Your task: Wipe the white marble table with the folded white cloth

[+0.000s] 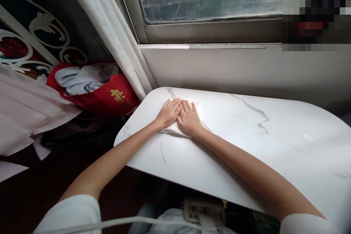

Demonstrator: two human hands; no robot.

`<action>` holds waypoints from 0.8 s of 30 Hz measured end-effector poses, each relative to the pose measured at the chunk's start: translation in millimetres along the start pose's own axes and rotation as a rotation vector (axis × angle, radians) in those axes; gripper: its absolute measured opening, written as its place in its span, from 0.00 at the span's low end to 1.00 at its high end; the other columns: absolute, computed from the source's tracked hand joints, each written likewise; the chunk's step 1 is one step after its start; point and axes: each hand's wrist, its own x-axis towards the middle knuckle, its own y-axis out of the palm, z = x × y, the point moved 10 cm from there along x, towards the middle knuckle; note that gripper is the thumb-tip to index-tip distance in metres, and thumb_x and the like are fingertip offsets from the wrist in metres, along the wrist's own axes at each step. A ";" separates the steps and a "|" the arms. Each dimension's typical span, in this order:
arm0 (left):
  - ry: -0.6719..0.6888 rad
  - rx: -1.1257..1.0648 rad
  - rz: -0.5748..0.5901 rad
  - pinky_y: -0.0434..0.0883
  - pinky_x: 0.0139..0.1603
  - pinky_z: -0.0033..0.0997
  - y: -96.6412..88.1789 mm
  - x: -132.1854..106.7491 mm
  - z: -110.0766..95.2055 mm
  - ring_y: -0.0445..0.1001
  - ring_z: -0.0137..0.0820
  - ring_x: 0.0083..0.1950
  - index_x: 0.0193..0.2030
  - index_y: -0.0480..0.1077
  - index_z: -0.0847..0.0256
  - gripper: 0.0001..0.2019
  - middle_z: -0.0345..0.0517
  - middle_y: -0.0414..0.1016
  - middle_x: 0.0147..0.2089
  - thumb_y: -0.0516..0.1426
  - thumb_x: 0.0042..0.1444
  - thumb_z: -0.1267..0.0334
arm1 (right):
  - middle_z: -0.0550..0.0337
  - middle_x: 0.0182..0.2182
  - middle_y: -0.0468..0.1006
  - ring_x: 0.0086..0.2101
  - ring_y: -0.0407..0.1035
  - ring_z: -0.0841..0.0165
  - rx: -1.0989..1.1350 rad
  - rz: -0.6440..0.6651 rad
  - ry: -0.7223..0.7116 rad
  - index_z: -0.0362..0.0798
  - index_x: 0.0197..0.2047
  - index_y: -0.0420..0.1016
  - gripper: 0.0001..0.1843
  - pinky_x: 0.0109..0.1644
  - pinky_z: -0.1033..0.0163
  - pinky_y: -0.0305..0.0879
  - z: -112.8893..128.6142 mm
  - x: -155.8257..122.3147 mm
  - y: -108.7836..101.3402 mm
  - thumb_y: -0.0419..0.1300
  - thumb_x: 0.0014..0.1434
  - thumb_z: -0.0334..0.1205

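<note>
Both arms reach forward over a white tabletop (227,124) with grey marble veins. Under my palms lies a white cloth (175,130), spread on the table near its far left corner. My left hand (169,113) rests flat on the cloth, fingers stretched toward the window. Beside it, touching at the thumbs, my right hand (189,117) also presses flat with its fingers extended. The hands cover much of the cloth, whose edges show in front of and behind them.
A window (211,0) and a pale wall (208,65) stand behind the table. At left are a white curtain (109,25), a red bag (106,97) with clothes, and pink fabric (33,113). A power strip (204,210) and a white cable (131,220) are at the front.
</note>
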 end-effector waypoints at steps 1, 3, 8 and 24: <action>0.007 -0.002 -0.006 0.43 0.69 0.40 -1.6 -12.9 -13.0 0.51 0.31 0.68 0.65 0.55 0.68 0.24 0.50 0.56 0.67 0.35 0.67 0.62 | 0.39 0.65 0.50 0.65 0.40 0.54 -0.004 0.007 -0.011 0.27 0.66 0.47 0.32 0.67 0.47 0.32 3.2 -16.3 -3.0 0.40 0.63 0.38; 0.022 -0.011 -0.012 0.43 0.69 0.42 -5.0 -40.2 -41.1 0.50 0.32 0.69 0.65 0.55 0.69 0.25 0.52 0.56 0.67 0.34 0.67 0.61 | 0.39 0.66 0.48 0.65 0.38 0.54 -0.011 0.024 -0.040 0.27 0.67 0.45 0.33 0.67 0.46 0.32 10.0 -51.6 -9.5 0.40 0.63 0.39; 0.065 -0.043 0.002 0.41 0.70 0.45 -14.1 -101.5 -111.3 0.44 0.35 0.70 0.67 0.51 0.71 0.26 0.54 0.51 0.69 0.35 0.67 0.59 | 0.40 0.67 0.44 0.65 0.33 0.53 -0.022 0.043 -0.163 0.30 0.68 0.43 0.33 0.67 0.43 0.33 25.3 -139.7 -28.8 0.41 0.65 0.41; 0.008 -0.123 -0.015 0.44 0.68 0.38 26.1 78.5 -87.4 0.54 0.32 0.67 0.63 0.58 0.66 0.23 0.49 0.60 0.65 0.36 0.68 0.61 | 0.44 0.66 0.48 0.65 0.38 0.59 -0.123 0.100 0.112 0.30 0.67 0.47 0.31 0.67 0.50 0.35 -120.6 -18.3 -20.1 0.38 0.63 0.37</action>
